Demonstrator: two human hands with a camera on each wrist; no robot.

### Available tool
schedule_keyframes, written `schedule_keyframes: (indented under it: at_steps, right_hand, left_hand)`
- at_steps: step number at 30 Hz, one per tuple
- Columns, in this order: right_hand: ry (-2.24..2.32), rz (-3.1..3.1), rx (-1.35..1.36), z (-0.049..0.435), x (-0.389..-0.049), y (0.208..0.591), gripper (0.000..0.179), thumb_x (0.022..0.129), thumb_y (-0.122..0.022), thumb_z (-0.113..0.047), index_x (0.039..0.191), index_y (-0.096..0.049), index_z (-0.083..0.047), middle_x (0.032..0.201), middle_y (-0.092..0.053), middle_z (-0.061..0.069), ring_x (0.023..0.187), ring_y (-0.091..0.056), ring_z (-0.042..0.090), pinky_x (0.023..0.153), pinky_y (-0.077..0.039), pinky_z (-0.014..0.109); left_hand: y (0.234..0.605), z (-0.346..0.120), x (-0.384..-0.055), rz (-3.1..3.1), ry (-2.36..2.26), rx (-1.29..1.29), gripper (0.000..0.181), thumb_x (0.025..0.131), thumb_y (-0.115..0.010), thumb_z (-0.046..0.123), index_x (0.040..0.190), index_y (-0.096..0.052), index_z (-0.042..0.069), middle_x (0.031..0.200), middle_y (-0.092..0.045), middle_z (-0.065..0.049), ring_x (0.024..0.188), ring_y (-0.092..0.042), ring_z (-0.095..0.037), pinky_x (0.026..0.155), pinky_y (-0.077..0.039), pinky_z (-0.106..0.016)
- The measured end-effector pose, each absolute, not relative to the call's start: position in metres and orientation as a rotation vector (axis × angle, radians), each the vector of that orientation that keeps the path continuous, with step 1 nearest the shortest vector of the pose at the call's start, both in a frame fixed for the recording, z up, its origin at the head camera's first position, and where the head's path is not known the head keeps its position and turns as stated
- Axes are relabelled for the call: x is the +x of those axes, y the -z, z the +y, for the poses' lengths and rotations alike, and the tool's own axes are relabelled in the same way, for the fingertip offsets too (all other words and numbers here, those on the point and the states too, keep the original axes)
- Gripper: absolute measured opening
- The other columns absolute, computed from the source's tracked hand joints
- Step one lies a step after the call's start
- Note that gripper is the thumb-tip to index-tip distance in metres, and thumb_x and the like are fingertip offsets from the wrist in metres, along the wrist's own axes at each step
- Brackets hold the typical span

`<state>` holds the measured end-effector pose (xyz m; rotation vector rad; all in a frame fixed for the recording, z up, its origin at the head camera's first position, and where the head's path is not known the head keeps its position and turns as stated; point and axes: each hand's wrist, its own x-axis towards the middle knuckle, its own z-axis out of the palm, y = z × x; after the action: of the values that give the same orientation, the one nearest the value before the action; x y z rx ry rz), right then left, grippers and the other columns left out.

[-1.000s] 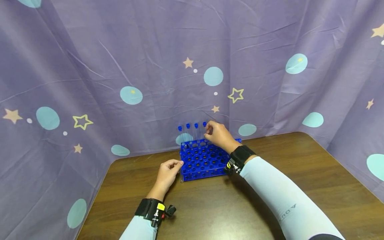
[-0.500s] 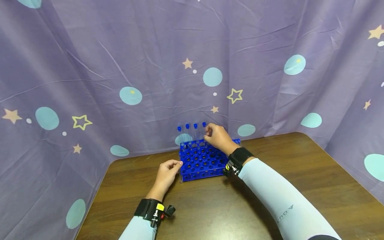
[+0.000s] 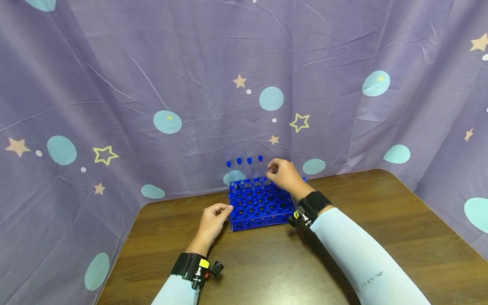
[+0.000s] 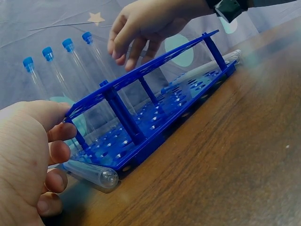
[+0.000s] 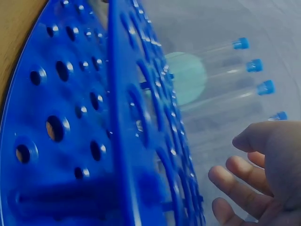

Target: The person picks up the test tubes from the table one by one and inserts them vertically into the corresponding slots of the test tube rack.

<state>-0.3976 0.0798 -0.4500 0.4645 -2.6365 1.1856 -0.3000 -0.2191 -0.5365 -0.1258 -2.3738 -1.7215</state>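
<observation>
A blue test tube rack (image 3: 249,215) stands on the table near the curtain. Several clear test tubes with blue caps (image 3: 249,161) stand upright in its back row, toward the left end. My left hand (image 3: 212,220) grips the rack's left edge, thumb on the top plate and fingers curled below, as the left wrist view shows. Just right of the rightmost capped tube (image 4: 99,59), my right hand (image 3: 286,176) hovers over the back of the rack, fingers loosely bent and holding nothing. Under my left hand, a clear test tube (image 4: 94,174) lies along the rack's left end.
Beyond the rack's far right end, more clear tubes (image 4: 202,70) lie, partly hidden. A purple curtain (image 3: 198,84) with stars and dots hangs close behind. The brown wooden table (image 3: 263,271) extends in front and to both sides.
My right hand has let go of the rightmost standing tube and shifted a little to the right, away from its cap. My left hand stays on the rack's edge.
</observation>
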Motion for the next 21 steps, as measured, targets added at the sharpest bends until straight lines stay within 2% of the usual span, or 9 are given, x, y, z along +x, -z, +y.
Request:
schedule_keyframes:
  at_steps: [7, 21]
  right_hand:
    - [-1.196, -2.586, 0.469, 0.107, -0.394, 0.454, 0.017, 0.103, -0.078, -0.013, 0.116, -0.077, -0.002, 0.106, -0.082, 0.014, 0.098, -0.078, 0.030, 0.088, -0.063, 0.047]
    - [-1.236, -2.655, 0.324, 0.160, -0.379, 0.473, 0.017, 0.107, -0.077, -0.022, 0.116, -0.077, -0.007, 0.110, -0.080, 0.014, 0.100, -0.076, 0.032, 0.087, -0.062, 0.049]
  left_hand:
    - [0.536, -0.220, -0.300, -2.382, 1.728, -0.113, 0.018, 0.105, -0.082, 0.018, 0.100, -0.085, 0.001, 0.073, -0.063, 0.005, 0.070, -0.059, -0.009, 0.068, -0.049, -0.023]
    - [0.535, -0.216, -0.299, -2.330, 1.733, -0.111, 0.016, 0.103, -0.083, 0.012, 0.101, -0.085, -0.004, 0.072, -0.062, -0.001, 0.065, -0.056, -0.007, 0.063, -0.045, -0.021]
